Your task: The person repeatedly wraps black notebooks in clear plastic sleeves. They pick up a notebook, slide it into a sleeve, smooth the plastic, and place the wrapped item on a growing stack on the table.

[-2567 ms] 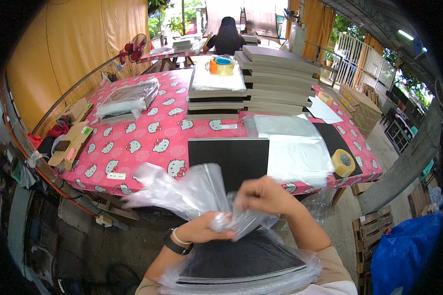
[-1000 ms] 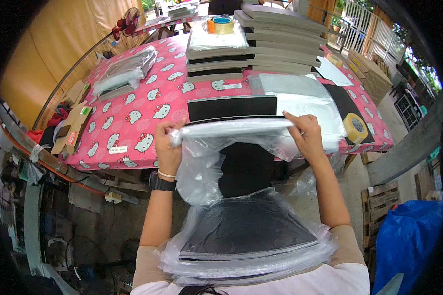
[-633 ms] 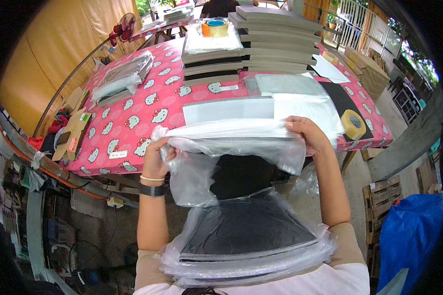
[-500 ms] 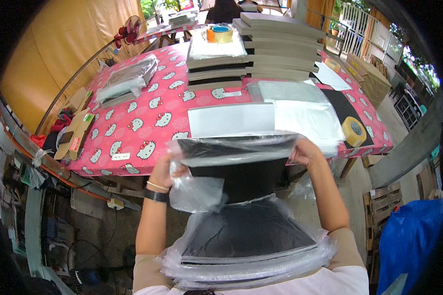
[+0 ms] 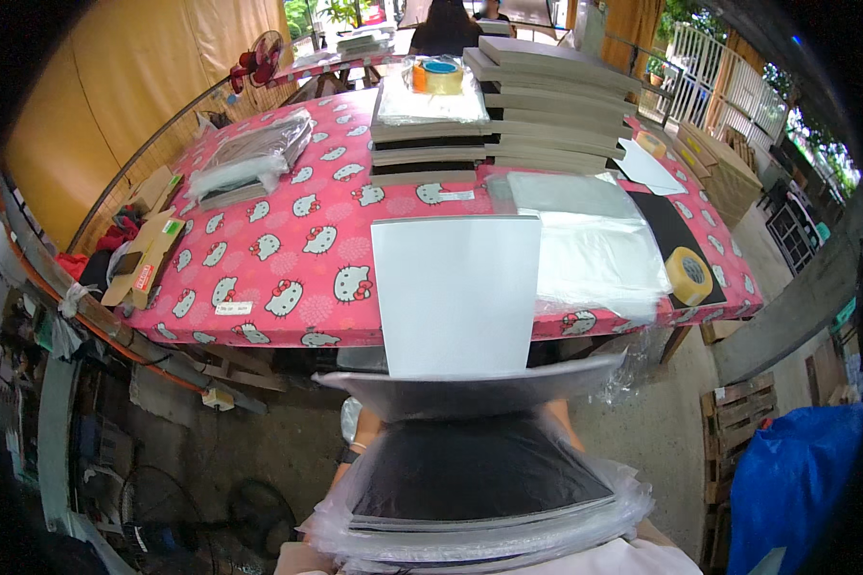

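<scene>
A dark board in clear plastic [image 5: 479,391] is tilted up in front of me, its pale upper edge running across the view and smeared by motion. Behind it, both my hands are hidden. My left wrist [image 5: 358,436], with a band and a dark strap, shows below its left part, beside a bit of crumpled clear plastic [image 5: 351,418]. My right forearm [image 5: 562,422] shows below its right part. Against my body lies a stack of plastic-wrapped black boards [image 5: 479,470]. Beyond the tilted board, a pale grey board [image 5: 457,292] reaches over the table's front edge.
On the pink patterned table [image 5: 288,259] lie clear plastic sleeves [image 5: 599,249], a tape roll [image 5: 688,276] and a wrapped bundle [image 5: 254,158]. Tall board stacks [image 5: 556,101] stand at the back. An opened carton [image 5: 149,259] sits left. A blue sheet [image 5: 801,479] covers something at right.
The plastic-wrapped board has come down and toward me, off the table edge. My hands have drawn back behind it, out of sight. More of the pale grey board shows.
</scene>
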A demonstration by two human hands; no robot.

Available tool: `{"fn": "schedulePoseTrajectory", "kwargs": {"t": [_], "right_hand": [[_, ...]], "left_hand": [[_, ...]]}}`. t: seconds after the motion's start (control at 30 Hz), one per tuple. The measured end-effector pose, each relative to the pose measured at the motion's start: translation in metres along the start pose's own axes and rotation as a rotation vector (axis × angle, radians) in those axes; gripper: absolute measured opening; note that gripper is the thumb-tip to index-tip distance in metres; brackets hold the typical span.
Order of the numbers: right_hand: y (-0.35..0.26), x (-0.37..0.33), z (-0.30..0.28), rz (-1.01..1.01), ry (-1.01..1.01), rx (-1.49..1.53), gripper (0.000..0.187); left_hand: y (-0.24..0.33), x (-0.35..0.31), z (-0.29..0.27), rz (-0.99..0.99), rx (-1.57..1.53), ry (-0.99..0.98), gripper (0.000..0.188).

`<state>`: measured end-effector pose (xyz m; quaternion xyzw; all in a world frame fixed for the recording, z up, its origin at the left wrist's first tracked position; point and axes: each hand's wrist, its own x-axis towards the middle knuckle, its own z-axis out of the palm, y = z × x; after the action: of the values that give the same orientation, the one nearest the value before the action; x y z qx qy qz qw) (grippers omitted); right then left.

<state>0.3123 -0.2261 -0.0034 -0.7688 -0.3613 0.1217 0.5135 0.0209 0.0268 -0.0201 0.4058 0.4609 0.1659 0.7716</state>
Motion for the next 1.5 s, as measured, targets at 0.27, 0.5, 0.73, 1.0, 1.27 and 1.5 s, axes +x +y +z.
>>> {"fn": "schedulePoseTrajectory", "kwargs": {"t": [0.27,0.5,0.73,1.0,1.27,1.5], "right_hand": [[-0.13,0.019,-0.074,0.347,-0.873,0.284,0.022],[-0.092,0.013,-0.035,0.532,-0.354,0.42,0.016],[-0.001,0.017,0.033,0.258,0.139,-0.268,0.022],[-0.201,0.05,-0.061,0.168,-0.643,0.486,0.023],[-0.085,0.022,0.029,-0.101,-1.137,-0.175,0.044],[-0.264,0.1,-0.027,-0.244,-0.343,0.161,0.019]], "left_hand": [[-0.008,0.007,-0.022,-0.154,-0.124,-0.104,0.026],[-0.004,0.008,-0.031,-0.198,-0.073,-0.11,0.028],[-0.001,0.003,0.028,0.39,0.861,0.533,0.033],[0.197,-0.112,0.0,1.098,-0.14,0.861,0.037],[0.281,-0.193,0.122,1.097,-0.369,-0.151,0.028],[0.268,-0.164,0.196,0.536,-0.107,-0.682,0.053]]}}
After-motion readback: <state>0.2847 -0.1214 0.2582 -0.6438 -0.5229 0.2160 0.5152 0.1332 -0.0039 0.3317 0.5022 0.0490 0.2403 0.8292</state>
